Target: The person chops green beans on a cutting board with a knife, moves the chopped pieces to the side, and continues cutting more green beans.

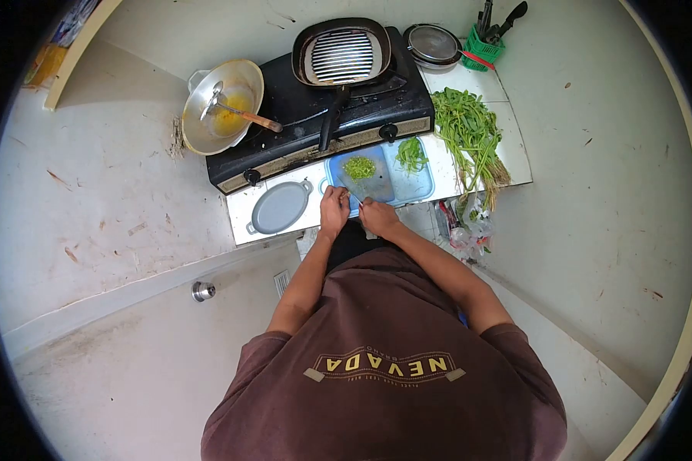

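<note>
My left hand [335, 210] is closed at the near left edge of a blue cutting board [423, 188], its fingers round something small that I cannot make out. Just to its right, my right hand [377, 217] is closed on a knife, whose blade [353, 199] points up and left over the board. Chopped green pieces [359, 167] lie in a small heap beyond both hands. A bunch of green leaves [411, 154] rests on the board's right part.
A black stove [284, 146] holds a grill pan [383, 42], its handle pointing toward me. At left is a large pan [194, 127] with a ladle. A grey oval plate [281, 207], leafy greens [469, 127], a strainer [432, 44] and a green basket [480, 54] stand around.
</note>
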The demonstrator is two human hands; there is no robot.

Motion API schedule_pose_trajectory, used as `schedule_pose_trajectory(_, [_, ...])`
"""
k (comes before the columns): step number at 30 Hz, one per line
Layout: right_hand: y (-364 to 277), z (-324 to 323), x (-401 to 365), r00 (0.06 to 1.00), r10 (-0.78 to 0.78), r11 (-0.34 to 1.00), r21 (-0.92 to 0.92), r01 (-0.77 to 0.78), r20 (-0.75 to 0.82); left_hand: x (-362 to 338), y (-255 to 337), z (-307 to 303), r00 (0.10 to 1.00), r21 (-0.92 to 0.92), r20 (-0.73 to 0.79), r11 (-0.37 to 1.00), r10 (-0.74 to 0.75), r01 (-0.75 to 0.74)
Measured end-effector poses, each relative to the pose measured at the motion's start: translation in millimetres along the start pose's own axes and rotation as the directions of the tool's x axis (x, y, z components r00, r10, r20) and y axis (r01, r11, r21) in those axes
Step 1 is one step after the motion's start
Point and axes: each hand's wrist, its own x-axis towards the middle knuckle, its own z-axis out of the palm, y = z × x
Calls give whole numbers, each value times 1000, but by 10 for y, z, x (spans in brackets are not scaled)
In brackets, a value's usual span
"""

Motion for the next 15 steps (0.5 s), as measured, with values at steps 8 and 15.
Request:
schedule_pose_trajectory(8, [33,-10,-87,999,12,999,-40,-10,45,-15,-84,65,1000,-3,-25,1000,-10,9])
schedule_pose_trajectory(15, [74,51,-17,999,-34,997,-62,34,-6,1,-65,37,999,0,-33,1000,2,-2])
